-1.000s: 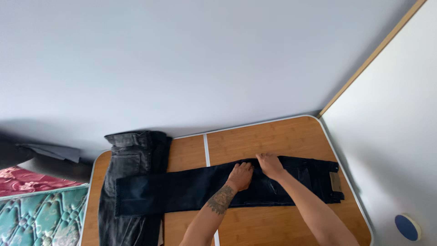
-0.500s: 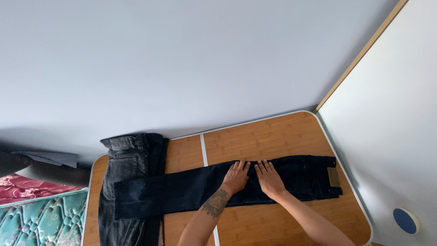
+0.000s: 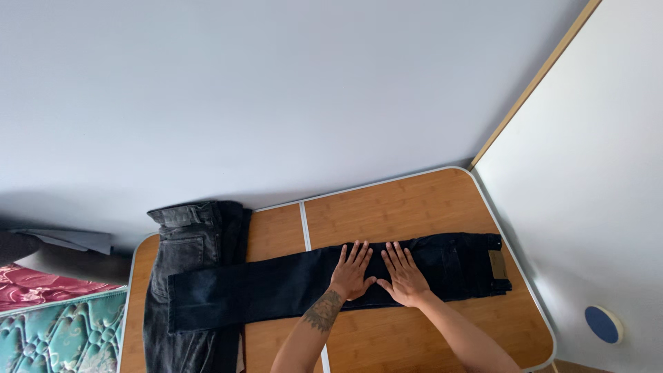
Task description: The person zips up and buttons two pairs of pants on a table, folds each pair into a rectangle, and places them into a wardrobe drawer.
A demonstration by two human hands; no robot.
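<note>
Pressing flat on the dark jeans (image 3: 276, 287), your 2 hands lie side by side at their middle: left hand (image 3: 351, 271) and right hand (image 3: 402, 275), both spread wide, palms down, gripping nothing. The jeans stretch lengthwise across the wooden table (image 3: 414, 207), waistband toward its right edge, hems toward its left, where they overlap a grey pair (image 3: 183, 255) lying crosswise. Denim like this looks soft but fairly heavy, so you can expect it to drape and hold a crease without sliding much on the wood. Good holds, I judge, are the waistband or the hems, where the cloth is thickest.
</note>
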